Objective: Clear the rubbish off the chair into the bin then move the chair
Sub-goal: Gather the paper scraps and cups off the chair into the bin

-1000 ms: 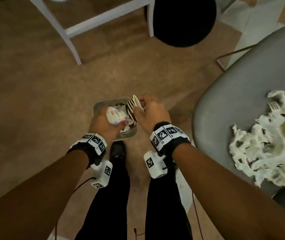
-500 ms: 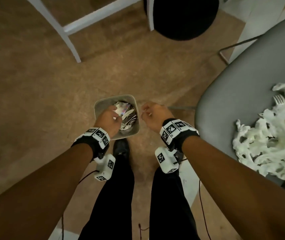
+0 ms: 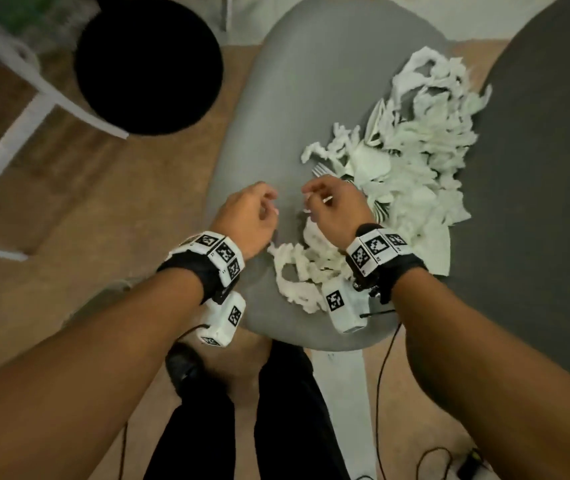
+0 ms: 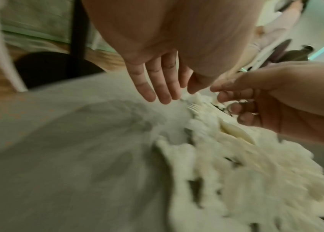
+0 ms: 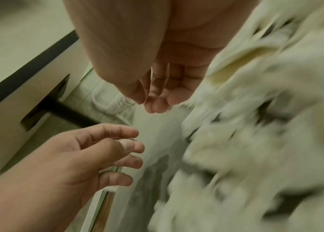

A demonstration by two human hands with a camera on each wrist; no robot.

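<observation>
Head view: left hand (image 3: 247, 216) and right hand (image 3: 337, 211), fingers relaxed and empty, hover over grey chair (image 3: 276, 140); torn paper rubbish (image 3: 415, 157) lies at 2 o'clock.

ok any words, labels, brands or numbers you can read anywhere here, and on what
None can be read.
Wristbands: black-and-white square marker patterns, no letters.
Wrist camera housings: the same kind of patterns, no text.
Shredded paper on the grey chair: no print visible.
</observation>
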